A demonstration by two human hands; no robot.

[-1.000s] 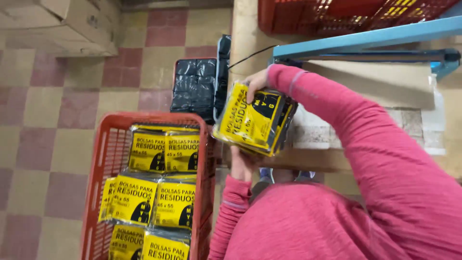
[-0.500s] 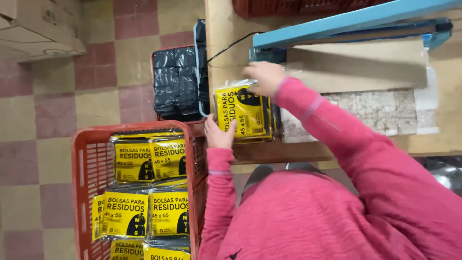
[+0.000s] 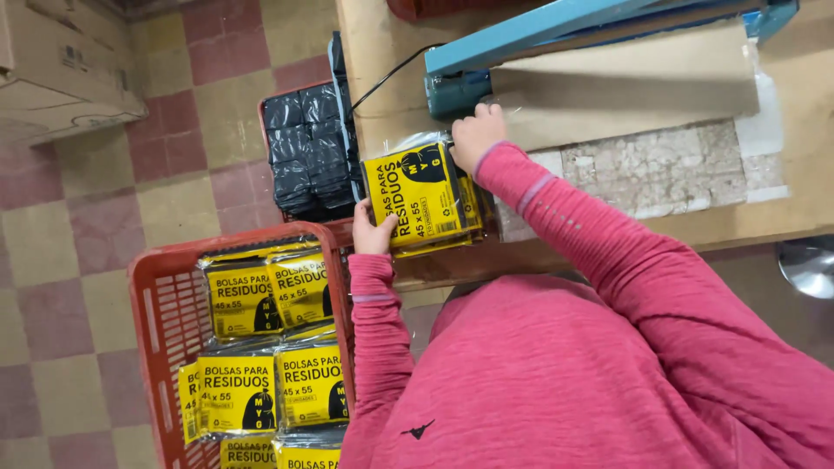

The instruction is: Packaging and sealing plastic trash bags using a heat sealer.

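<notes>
Filling up nearest the wearer is the red crate [image 3: 152, 347] on the floor, w/ yellow-and-black packs [image 3: 269, 347] lying flat in rows; pink sleeves are reaching fwd from the body; left hand [image 3: 375, 233] is curling round the near-left corner of the yellow pack [image 3: 423, 201], thumb on top, fingers under; right hand [image 3: 476, 137] is pressing down closed on the pack's far edge, gripping the clear film there; pack itself is resting on the tabletop [image 3: 382, 52] edge, just beside the blue heat sealer [image 3: 556, 30]; black folded bags [image 3: 304, 156] are sitting in a 2nd crate to the left; cardboard box [image 3: 61, 78] is lying far left. Judging by this, step in hand is lining up the pack's open end at the sealer; next move is calling for both hands keeping the film flat & straight.
</notes>
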